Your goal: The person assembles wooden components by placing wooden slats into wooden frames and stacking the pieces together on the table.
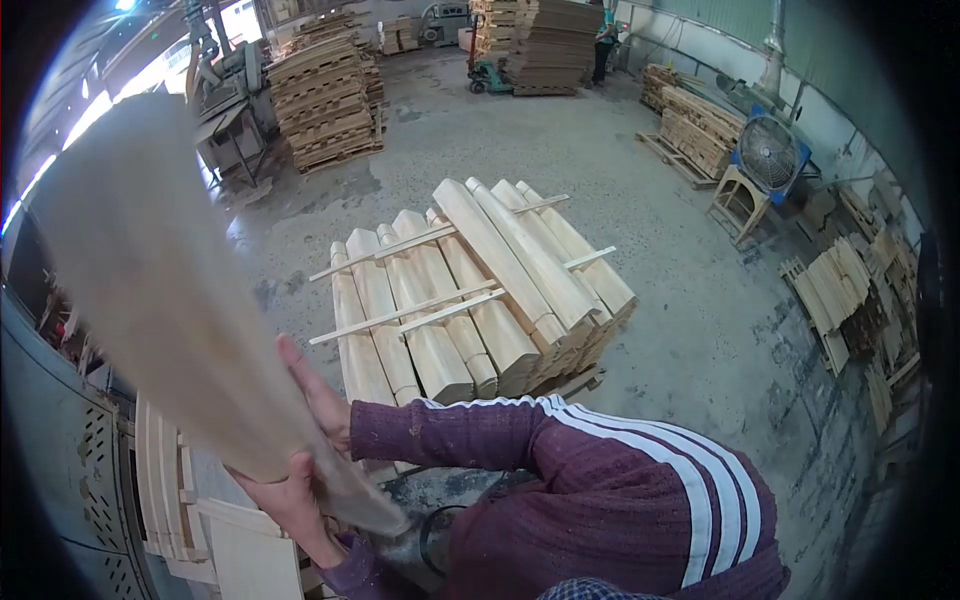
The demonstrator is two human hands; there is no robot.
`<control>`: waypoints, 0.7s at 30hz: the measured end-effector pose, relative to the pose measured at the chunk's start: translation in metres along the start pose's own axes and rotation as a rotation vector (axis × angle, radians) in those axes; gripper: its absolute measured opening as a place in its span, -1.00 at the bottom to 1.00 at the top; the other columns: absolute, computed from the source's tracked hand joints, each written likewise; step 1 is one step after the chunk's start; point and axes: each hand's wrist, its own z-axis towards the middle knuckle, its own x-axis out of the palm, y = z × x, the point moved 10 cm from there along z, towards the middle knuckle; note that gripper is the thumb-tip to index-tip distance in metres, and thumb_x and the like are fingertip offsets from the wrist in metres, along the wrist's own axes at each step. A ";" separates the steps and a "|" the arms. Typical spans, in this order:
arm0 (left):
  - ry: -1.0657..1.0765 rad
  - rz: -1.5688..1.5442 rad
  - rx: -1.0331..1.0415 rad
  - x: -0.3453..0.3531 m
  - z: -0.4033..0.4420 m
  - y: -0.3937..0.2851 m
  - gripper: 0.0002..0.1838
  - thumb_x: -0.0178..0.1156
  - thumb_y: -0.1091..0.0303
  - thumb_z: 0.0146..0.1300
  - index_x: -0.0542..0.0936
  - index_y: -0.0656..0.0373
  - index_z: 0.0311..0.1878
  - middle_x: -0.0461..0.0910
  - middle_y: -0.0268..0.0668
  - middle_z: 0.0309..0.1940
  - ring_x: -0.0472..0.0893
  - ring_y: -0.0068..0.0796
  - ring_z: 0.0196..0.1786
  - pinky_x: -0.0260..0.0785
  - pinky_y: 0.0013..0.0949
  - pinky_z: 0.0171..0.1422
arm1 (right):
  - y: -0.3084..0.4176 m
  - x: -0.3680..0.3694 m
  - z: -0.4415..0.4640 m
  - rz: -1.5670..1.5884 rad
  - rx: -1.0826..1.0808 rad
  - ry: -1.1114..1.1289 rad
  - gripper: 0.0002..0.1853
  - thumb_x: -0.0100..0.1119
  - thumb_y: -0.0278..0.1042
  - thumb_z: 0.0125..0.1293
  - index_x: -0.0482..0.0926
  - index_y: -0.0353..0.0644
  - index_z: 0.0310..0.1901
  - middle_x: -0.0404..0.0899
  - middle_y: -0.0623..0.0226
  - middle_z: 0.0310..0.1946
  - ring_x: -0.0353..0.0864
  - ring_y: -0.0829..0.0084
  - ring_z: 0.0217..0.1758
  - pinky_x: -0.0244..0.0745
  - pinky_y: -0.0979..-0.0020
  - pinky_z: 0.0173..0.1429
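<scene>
A long pale wooden board (190,300), blurred at its upper end, rises tilted across the left side of the head view. My left hand (290,500) grips its near edge low down, thumb on the face. Higher up, my right hand (318,395) is against the board's other edge, its fingers partly hidden behind the wood. To the right of the board is a stack of shaped wooden boards (430,370), with thin strips (450,310) lying across it. More boards (240,545) lie below my left hand.
A perforated metal cabinet (60,440) stands at the left. Farther off are tall wood stacks (325,100), a pallet jack (488,78) and a person (605,48). A blue fan (770,150) and wood piles (835,290) are on the right.
</scene>
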 end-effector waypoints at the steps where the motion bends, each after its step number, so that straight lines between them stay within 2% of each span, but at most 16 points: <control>1: -0.003 -0.002 -0.003 -0.001 0.003 -0.015 0.07 0.52 -0.11 -0.17 0.21 0.28 0.32 0.30 -0.09 0.23 0.35 -0.17 0.27 0.16 -0.15 0.36 | -0.007 -0.003 0.000 -0.003 0.003 -0.002 -0.10 -0.22 0.49 0.28 0.29 -0.25 0.32 0.47 0.19 0.16 0.49 0.37 0.17 0.36 0.32 0.30; 3: 0.075 0.294 -0.009 0.007 0.006 -0.043 0.10 0.55 0.00 -0.23 0.19 0.36 0.31 0.29 -0.05 0.21 0.36 -0.13 0.24 0.16 -0.10 0.34 | -0.018 -0.014 0.003 0.304 0.002 0.078 -0.16 -0.21 0.43 0.31 0.31 -0.23 0.30 0.45 0.18 0.19 0.52 0.32 0.15 0.39 0.28 0.28; 4: 0.069 0.296 -0.008 0.004 0.003 -0.054 0.10 0.55 0.00 -0.23 0.19 0.36 0.31 0.29 -0.05 0.21 0.36 -0.13 0.24 0.16 -0.10 0.34 | -0.028 -0.027 0.007 0.304 0.007 0.082 -0.16 -0.21 0.43 0.31 0.31 -0.23 0.30 0.45 0.18 0.19 0.52 0.32 0.15 0.39 0.28 0.28; 6: -0.177 0.767 0.385 -0.005 -0.012 -0.107 0.10 0.58 0.11 -0.29 0.20 0.34 0.31 0.27 -0.02 0.22 0.40 -0.09 0.20 0.18 -0.03 0.32 | -0.032 -0.068 0.014 0.108 -0.135 -0.041 -0.19 -0.15 0.38 0.32 0.30 -0.22 0.31 0.44 0.16 0.21 0.52 0.31 0.15 0.39 0.27 0.29; 7: -0.212 0.508 0.376 -0.027 -0.029 -0.083 0.10 0.56 0.10 -0.26 0.18 0.30 0.34 0.26 -0.04 0.24 0.36 -0.09 0.24 0.13 -0.01 0.34 | -0.032 -0.082 0.016 0.043 -0.182 -0.080 -0.20 -0.13 0.36 0.32 0.30 -0.22 0.31 0.44 0.15 0.21 0.52 0.30 0.15 0.39 0.26 0.29; 9: 0.024 0.060 0.210 -0.077 -0.093 0.047 -0.09 0.47 0.12 -0.09 0.21 0.21 0.30 0.30 -0.13 0.17 0.35 -0.17 0.20 0.15 -0.10 0.32 | -0.031 -0.043 0.012 0.533 -0.070 0.527 -0.33 -0.01 0.18 0.34 0.35 -0.22 0.26 0.49 0.17 0.15 0.52 0.31 0.15 0.40 0.22 0.27; 11: 0.341 -0.337 -0.275 -0.034 -0.130 0.135 -0.06 0.43 0.02 -0.05 0.16 0.18 0.33 0.26 -0.14 0.21 0.31 -0.17 0.24 0.13 -0.12 0.33 | -0.033 -0.047 0.005 0.549 0.000 0.514 -0.32 -0.04 0.20 0.34 0.34 -0.21 0.27 0.47 0.17 0.16 0.50 0.29 0.17 0.38 0.20 0.28; 13: 0.372 -0.532 -0.610 0.049 -0.147 0.118 0.15 0.46 -0.11 -0.14 0.05 0.19 0.43 0.19 -0.08 0.33 0.23 -0.10 0.36 0.05 -0.01 0.39 | -0.030 -0.056 -0.002 0.517 0.066 0.406 -0.31 -0.07 0.23 0.34 0.33 -0.19 0.28 0.46 0.17 0.18 0.48 0.28 0.19 0.36 0.19 0.30; 14: 0.230 -0.608 -0.545 0.074 -0.129 0.086 0.17 0.38 -0.22 -0.10 0.00 0.19 0.44 0.17 -0.08 0.35 0.22 -0.13 0.37 0.06 -0.02 0.39 | -0.031 -0.060 -0.006 0.491 0.098 0.359 -0.30 -0.08 0.24 0.34 0.32 -0.18 0.28 0.45 0.16 0.18 0.47 0.27 0.19 0.35 0.18 0.30; 16: -0.037 -0.599 -0.618 0.070 -0.124 0.126 0.12 0.12 -0.46 0.03 0.00 0.15 0.46 0.16 -0.08 0.38 0.26 -0.14 0.36 0.16 -0.01 0.37 | -0.025 -0.069 -0.015 0.452 0.161 0.271 -0.29 -0.11 0.27 0.34 0.31 -0.16 0.29 0.44 0.16 0.19 0.45 0.26 0.21 0.33 0.16 0.32; 17: -0.033 -0.603 -0.617 0.078 -0.123 0.132 0.12 0.12 -0.46 0.03 0.00 0.15 0.46 0.16 -0.08 0.38 0.26 -0.14 0.36 0.16 -0.01 0.37 | -0.023 -0.073 -0.020 0.424 0.185 0.241 -0.29 -0.12 0.28 0.34 0.30 -0.15 0.30 0.43 0.16 0.20 0.44 0.25 0.22 0.32 0.15 0.32; 21: -0.402 -0.777 -0.510 0.096 -0.078 0.105 0.08 0.05 -0.49 0.07 0.05 0.14 0.45 0.18 -0.10 0.37 0.25 -0.13 0.37 0.15 0.00 0.39 | 0.001 -0.088 -0.037 0.347 0.274 0.120 -0.26 -0.18 0.33 0.33 0.27 -0.11 0.32 0.40 0.15 0.23 0.41 0.23 0.26 0.28 0.12 0.35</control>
